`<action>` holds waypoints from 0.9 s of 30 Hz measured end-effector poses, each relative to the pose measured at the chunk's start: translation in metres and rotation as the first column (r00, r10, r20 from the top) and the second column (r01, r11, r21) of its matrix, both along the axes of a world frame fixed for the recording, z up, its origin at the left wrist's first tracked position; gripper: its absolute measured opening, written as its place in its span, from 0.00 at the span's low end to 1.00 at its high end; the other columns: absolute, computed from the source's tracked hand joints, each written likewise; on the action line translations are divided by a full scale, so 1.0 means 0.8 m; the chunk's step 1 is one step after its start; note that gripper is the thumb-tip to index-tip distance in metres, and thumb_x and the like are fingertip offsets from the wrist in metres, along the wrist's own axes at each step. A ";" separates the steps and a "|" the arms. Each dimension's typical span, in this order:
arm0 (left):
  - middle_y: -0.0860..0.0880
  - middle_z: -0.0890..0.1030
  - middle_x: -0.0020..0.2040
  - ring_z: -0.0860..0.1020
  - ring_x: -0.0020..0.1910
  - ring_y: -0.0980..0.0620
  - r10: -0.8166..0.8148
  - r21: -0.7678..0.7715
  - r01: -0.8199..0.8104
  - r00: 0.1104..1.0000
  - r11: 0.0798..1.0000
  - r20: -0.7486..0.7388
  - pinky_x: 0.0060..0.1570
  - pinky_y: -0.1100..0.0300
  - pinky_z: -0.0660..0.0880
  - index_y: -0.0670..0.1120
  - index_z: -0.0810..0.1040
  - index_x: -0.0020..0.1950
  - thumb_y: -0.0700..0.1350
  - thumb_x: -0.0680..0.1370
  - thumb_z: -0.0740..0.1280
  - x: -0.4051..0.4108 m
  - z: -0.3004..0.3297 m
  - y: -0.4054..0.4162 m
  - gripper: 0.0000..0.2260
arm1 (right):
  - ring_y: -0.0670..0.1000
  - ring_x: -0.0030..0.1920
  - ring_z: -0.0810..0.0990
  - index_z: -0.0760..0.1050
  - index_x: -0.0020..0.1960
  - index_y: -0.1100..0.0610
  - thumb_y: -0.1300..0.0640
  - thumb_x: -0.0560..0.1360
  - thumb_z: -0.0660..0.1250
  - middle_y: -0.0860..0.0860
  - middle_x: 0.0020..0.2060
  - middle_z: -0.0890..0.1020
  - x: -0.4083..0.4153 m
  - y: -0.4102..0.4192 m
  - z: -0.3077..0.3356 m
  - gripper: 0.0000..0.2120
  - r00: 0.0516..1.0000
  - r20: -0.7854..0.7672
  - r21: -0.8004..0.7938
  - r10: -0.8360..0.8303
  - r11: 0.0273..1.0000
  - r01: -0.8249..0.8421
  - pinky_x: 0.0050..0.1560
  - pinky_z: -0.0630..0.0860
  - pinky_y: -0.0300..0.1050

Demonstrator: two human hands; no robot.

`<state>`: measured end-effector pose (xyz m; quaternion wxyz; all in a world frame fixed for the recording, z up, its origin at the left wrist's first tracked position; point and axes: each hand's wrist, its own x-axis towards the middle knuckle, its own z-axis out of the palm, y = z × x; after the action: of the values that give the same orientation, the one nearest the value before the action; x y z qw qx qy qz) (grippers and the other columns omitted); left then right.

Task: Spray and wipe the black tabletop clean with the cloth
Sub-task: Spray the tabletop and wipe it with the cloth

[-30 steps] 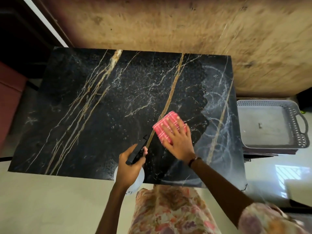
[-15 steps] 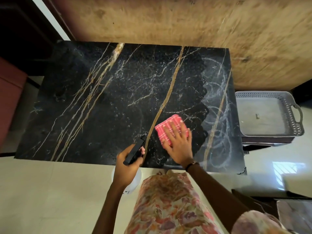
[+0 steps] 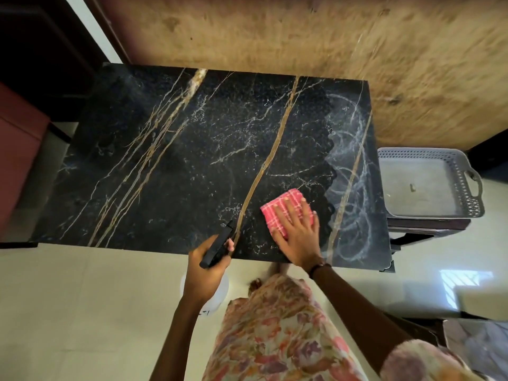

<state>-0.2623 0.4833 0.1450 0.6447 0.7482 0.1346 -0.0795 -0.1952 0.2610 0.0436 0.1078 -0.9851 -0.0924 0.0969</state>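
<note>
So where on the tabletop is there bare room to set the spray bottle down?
The black tabletop is bare left of the long gold vein and along the far edge. Crowded only near-right: right hand on the pink cloth, left hand holding the spray bottle.

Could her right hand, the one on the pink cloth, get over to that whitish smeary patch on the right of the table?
Probably yes. The right hand with the cloth lies just beside the smeared patch, and nothing stands between them on the tabletop.

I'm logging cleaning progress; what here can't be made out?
Head view only:
- Spray bottle: body mostly hidden by the left hand.
- Cloth: near part under the right hand.
- Small object in the tray: too small to identify.
</note>
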 end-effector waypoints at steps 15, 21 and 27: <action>0.45 0.81 0.44 0.79 0.46 0.46 -0.095 0.034 0.095 0.995 0.995 -0.007 0.50 0.57 0.75 0.45 0.79 0.43 0.36 0.69 0.64 0.005 0.002 -0.072 0.07 | 0.59 0.77 0.52 0.58 0.75 0.45 0.38 0.80 0.44 0.53 0.75 0.64 -0.022 -0.149 0.004 0.26 0.998 -0.035 -0.073 0.055 0.996 -0.058 0.72 0.55 0.66; 0.45 0.81 0.43 0.77 0.39 0.51 -0.072 0.014 0.073 0.996 0.997 -0.050 0.41 0.59 0.72 0.42 0.79 0.44 0.36 0.69 0.64 0.015 0.003 -0.127 0.07 | 0.59 0.76 0.56 0.58 0.75 0.44 0.41 0.79 0.51 0.51 0.75 0.64 -0.044 -0.111 -0.005 0.25 0.958 0.015 0.006 0.287 0.958 -0.287 0.72 0.51 0.66; 0.45 0.81 0.44 0.78 0.41 0.50 -0.050 0.004 0.050 0.998 0.999 -0.042 0.43 0.61 0.73 0.43 0.79 0.43 0.36 0.69 0.64 0.026 0.010 -0.175 0.07 | 0.56 0.75 0.57 0.61 0.74 0.45 0.38 0.81 0.46 0.51 0.72 0.69 -0.080 -0.262 0.002 0.24 0.945 0.030 -0.063 0.326 0.944 -0.324 0.74 0.47 0.60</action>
<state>-0.2412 0.3431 0.1533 0.6377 0.7512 0.1296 -0.1107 -0.2594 0.0514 0.0449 0.0601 -0.9609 -0.2528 0.0961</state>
